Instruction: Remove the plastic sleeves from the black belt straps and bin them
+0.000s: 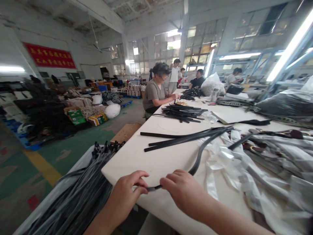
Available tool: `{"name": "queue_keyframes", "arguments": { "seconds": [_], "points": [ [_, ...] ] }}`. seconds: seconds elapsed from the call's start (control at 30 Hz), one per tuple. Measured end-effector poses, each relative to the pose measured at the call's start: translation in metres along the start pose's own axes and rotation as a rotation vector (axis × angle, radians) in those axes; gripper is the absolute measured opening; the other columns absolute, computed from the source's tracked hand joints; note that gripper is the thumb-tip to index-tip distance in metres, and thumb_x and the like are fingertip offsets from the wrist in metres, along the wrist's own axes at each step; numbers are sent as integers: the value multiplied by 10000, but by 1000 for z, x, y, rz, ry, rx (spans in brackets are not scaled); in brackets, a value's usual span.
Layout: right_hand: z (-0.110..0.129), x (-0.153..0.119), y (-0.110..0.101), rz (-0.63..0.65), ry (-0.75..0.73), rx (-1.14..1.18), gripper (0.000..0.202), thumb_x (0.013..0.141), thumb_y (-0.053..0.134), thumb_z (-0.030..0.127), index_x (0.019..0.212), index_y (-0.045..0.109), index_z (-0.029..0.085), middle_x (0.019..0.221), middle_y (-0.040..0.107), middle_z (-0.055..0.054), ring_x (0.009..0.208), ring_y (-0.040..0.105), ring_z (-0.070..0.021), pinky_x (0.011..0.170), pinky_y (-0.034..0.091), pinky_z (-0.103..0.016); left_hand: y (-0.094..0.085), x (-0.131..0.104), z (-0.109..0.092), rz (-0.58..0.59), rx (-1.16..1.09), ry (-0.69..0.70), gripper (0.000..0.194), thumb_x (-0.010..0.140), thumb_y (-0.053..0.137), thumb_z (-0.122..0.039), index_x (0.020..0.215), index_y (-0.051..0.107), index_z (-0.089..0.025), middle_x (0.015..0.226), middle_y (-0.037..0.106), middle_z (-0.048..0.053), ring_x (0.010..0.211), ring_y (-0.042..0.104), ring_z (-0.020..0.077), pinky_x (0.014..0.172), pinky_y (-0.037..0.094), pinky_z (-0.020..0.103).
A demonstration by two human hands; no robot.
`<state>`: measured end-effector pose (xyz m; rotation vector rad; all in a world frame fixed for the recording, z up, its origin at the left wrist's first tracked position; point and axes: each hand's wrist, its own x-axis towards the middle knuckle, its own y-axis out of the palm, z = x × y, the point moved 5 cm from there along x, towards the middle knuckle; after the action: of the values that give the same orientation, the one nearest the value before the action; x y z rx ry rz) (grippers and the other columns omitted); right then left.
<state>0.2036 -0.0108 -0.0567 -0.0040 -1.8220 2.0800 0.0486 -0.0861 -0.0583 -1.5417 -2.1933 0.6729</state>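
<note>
A long black strap [201, 153] runs from the heap at the right, bends down across the white table [132, 156] and passes under my right hand [182, 189], whose fingers are closed around it near its end. My left hand [126, 195] pinches that end between thumb and fingers, close to the table's front edge. A short greyish, shiny stretch of the end shows between the two hands; whether it is a plastic sleeve I cannot tell. Beyond my hands lie several loose black straps [176, 139], side by side. Thin clear plastic sleeves [230, 163] are heaped to the right of my right hand.
Beside the table at left, a pale bin [73, 166] holds many dark straps [83, 186] that look wrapped in plastic. Farther up the table lies a black strap pile [182, 111], with a co-worker [154, 91] seated by it. Bags and straps crowd the right side.
</note>
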Motion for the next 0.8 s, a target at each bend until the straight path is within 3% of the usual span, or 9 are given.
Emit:
{"name": "queue_keyframes", "arguments": {
  "seconds": [0.17, 0.27, 0.37, 0.57, 0.63, 0.7, 0.8],
  "points": [
    [3, 3, 9, -23, -18, 9, 58, 937, 521, 253, 912, 531, 202, 805, 631, 10, 703, 555, -171, 676, 320, -303, 4, 0, -4, 3, 157, 139, 324, 752, 574, -159, 1033, 678, -281, 821, 719, -42, 805, 662, 155, 784, 449, 202],
    [-16, 4, 13, -13, 44, -58, 157, 905, 590, 338, 889, 558, 185, 818, 650, -12, 762, 590, -194, 723, 344, -316, -14, 1, 10, -125, 310, 202, 342, 783, 559, -193, 1096, 655, -293, 835, 718, -38, 803, 666, 166, 775, 460, 214],
    [-38, 3, 15, 8, 83, -106, 153, 926, 554, 281, 817, 578, 176, 798, 662, -17, 754, 607, -186, 736, 357, -319, -23, 5, 22, -251, 441, 227, 333, 782, 578, -212, 1097, 649, -290, 818, 721, -43, 770, 679, 170, 728, 485, 209],
    [-31, -2, 20, -51, 12, -106, 130, 915, 542, 269, 837, 570, 170, 788, 664, -17, 708, 610, -181, 706, 374, -327, 30, 10, 17, -203, 569, 551, 342, 856, 460, -129, 1119, 640, -253, 874, 731, -22, 755, 693, 127, 699, 509, 138],
    [-29, -3, 22, -61, 0, -103, 159, 914, 546, 307, 835, 561, 169, 782, 662, -16, 692, 608, -182, 687, 377, -327, 35, 12, 20, -215, 624, 627, 340, 860, 477, -137, 1150, 623, -240, 926, 730, -8, 791, 695, 130, 725, 507, 134],
    [-31, -3, 21, -86, 10, -116, 185, 918, 538, 336, 846, 554, 166, 783, 658, -22, 689, 604, -187, 696, 380, -334, 24, 17, 26, -256, 708, 656, 346, 858, 506, -164, 1181, 603, -241, 966, 727, -1, 811, 696, 144, 744, 508, 150],
    [-40, -2, 15, -119, 112, -160, 97, 897, 521, 233, 845, 545, 155, 757, 636, -39, 679, 587, -193, 719, 382, -350, -9, 24, 34, -381, 821, 623, 326, 853, 538, -233, 1171, 604, -248, 911, 734, -10, 753, 699, 165, 704, 514, 187]
  ]
}}
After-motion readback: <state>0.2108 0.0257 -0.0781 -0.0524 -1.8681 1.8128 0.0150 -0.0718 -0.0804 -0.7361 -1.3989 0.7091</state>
